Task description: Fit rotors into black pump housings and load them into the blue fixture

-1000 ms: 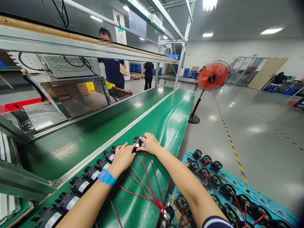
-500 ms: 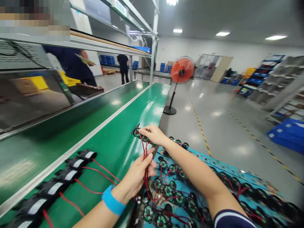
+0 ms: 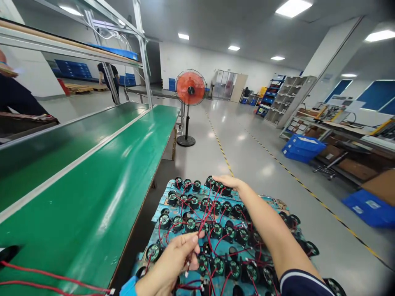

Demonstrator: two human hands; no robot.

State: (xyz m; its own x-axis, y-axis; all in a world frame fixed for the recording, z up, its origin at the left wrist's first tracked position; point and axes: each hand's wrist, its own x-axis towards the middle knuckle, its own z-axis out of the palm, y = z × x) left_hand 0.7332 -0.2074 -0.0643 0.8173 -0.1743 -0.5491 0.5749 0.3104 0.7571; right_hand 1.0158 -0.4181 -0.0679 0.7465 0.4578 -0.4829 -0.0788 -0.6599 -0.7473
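Rows of round black parts with green insides (image 3: 216, 231) and red wires stand on a blue, worn surface (image 3: 173, 190) at the lower middle. My right hand (image 3: 228, 181) is closed over a short group of these black parts (image 3: 218, 185) at the far edge of that surface. Red wires (image 3: 204, 222) run from the group down to my left hand (image 3: 185, 250), whose thumb and fingers pinch them above the nearer rows. A blue band is round my left wrist.
A green-topped bench (image 3: 123, 164) runs along the left, with more red wires (image 3: 52, 279) at its near end. A red fan (image 3: 190, 88) stands beyond. Blue crates (image 3: 302, 148) are on the right. Two people are at the far left.
The view has turned right. My right hand has moved with its black parts from above the green bench to the far edge of the blue surface. My left hand has moved along, still on the wires.
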